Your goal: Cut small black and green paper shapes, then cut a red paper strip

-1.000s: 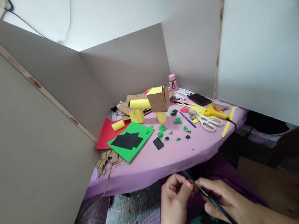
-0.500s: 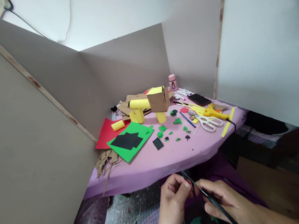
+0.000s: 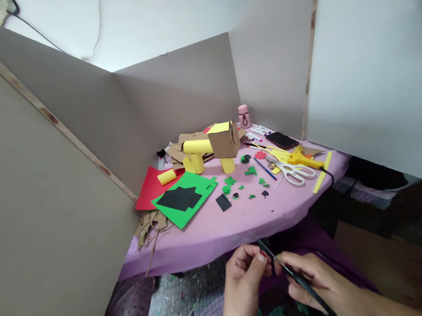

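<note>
My left hand point(image 3: 246, 276) is closed in a pinch below the table's front edge, holding a small piece of black paper point(image 3: 263, 245). Fingers cover much of that piece. In my right hand point(image 3: 313, 276) is a pair of black-handled scissors point(image 3: 307, 288), seen nearly edge-on, with the thin blades pointing up and left at the black paper. Whether the blades are parted is hard to see. On the table, a small black rectangle point(image 3: 223, 203) lies nearest my hands, beside green scraps point(image 3: 226, 189) and black scraps point(image 3: 265, 193).
A cardboard box with yellow paper tubes point(image 3: 223, 143) stands mid-table. Green point(image 3: 181, 218) and red sheets point(image 3: 144, 191) lie left, with cardboard strips point(image 3: 149, 227). White-handled scissors point(image 3: 295, 174), a yellow glue gun point(image 3: 301, 159), a phone point(image 3: 282, 140) and a pink bottle point(image 3: 244, 117) are right. Panels surround the table.
The black paper and blades have shifted very slightly between my fingers. Both hands stay in almost the same place, and the things on the table have not moved.
</note>
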Motion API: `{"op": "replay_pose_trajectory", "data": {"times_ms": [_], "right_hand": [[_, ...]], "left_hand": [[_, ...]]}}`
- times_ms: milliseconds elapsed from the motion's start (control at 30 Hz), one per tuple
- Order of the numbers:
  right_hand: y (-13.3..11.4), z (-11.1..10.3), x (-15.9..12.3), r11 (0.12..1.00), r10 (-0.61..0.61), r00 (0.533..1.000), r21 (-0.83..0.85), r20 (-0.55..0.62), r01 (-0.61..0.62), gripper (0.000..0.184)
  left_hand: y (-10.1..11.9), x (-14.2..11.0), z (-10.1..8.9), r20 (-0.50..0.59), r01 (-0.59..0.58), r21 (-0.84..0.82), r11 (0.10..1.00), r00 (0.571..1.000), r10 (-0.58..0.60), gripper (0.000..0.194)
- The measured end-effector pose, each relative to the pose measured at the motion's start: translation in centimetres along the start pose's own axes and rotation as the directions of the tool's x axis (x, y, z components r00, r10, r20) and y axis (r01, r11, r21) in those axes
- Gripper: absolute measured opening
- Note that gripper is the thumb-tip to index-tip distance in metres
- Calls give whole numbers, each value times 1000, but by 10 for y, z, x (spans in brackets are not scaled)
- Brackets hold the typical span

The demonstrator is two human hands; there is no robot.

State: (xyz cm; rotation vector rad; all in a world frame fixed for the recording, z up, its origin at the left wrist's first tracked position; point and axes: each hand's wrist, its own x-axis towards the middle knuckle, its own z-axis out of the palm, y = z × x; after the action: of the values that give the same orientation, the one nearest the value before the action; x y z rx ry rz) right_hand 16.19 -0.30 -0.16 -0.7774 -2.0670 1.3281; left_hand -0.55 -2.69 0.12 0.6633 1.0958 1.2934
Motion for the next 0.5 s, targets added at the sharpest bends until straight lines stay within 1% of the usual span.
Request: {"op": "replay_pose_trajectory", "data": {"times_ms": [100,267,400,500], "right_hand": [[4,3,0,999,5,1000,37,11,-5,40],[8,6,-1,998,-2,1000,67,-21,4,39],[5,4,-3,1000,-3,999,20,-45,4,40],[0,2,-2,1000,-5,1000,-11,-22,5,40]], "left_hand": [[-1,-2,7,-45,-64,-30,997,997,63,28],[1,-6,11,-28,-129,90,988,991,132,25],[5,-7,11,-4,-129,103,986,992,130,25],[6,-7,9,-1,-94,93,991,996,94,26]]}}
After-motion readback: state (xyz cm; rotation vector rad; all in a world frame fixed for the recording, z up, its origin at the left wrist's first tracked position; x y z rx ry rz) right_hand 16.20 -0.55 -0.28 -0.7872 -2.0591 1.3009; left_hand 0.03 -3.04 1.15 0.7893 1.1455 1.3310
